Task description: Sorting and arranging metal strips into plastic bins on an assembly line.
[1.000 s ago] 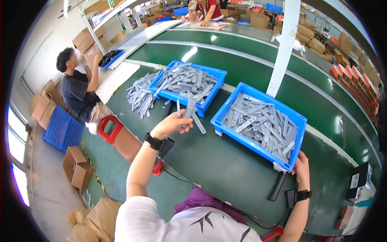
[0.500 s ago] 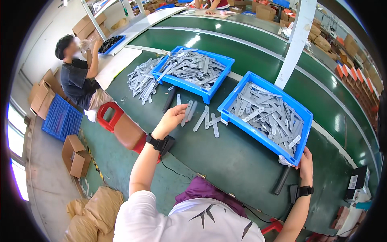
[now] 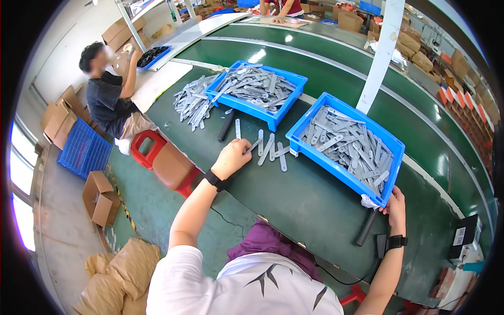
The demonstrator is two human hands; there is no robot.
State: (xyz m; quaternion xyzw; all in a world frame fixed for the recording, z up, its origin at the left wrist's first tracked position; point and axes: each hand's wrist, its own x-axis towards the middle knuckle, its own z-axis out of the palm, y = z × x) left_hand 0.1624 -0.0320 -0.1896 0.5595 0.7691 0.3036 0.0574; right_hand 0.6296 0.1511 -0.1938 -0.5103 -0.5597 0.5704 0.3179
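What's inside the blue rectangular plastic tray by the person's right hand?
The blue rectangular plastic tray holds a jumbled heap of long, flat grey strips with rounded ends. They cover the tray's bottom, so whatever lies beneath the top strips cannot be seen.

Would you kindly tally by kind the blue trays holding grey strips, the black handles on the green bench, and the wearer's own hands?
Blue trays: 2 (left tray, right tray)
Black handles: 2 (left handle, right handle)
Wearer's hands: 2 (left hand, right hand)
Total: 6
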